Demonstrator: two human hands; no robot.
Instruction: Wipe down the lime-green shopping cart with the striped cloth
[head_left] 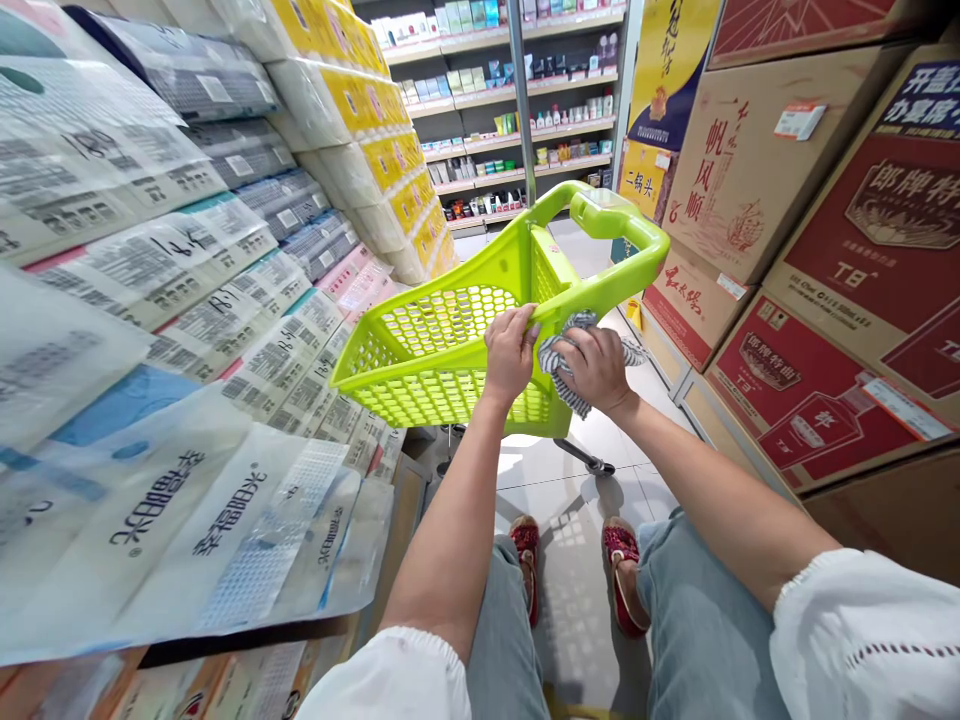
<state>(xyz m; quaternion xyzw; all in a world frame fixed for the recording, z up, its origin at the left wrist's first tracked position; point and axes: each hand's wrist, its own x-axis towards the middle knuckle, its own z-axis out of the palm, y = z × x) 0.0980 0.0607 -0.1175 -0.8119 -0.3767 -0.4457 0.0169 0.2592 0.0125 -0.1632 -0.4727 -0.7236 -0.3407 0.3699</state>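
Cart green, tipped, between tissue packs and boxes. Left hand grips cart rim. Right hand clenches striped cloth against rim.

This is a shop. A green shopping cart stands in a narrow aisle. Big packs of tissue paper are piled up on one side. Cardboard boxes are stacked on the other. Far shelves hold many small bottles.
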